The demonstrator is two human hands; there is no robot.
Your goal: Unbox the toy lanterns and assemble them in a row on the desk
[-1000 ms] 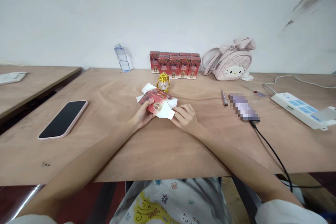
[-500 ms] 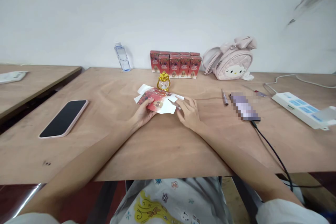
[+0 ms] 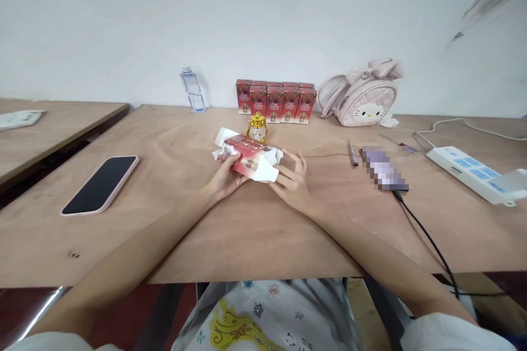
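My left hand grips a small red printed carton, thumb on top and fingers beneath. The carton lies on its side, opened out into a box shape, with white flaps sticking out at both ends. At its right end my right hand has its fingers apart, with the fingertips at the white flaps; some fingertips are hidden behind them. Just beyond the carton stands a little gold lantern with a clear body, its base partly covered by the carton.
Red boxes stand in rows by the wall. A clear bottle is left of them, a pink bag right. A phone lies left; a pen-like stick, a cabled phone and a power strip lie right.
The flat-looking carton has opened into a box shape and its right flaps have shifted. My right hand has moved slightly left and down against that end. The lantern stays put.
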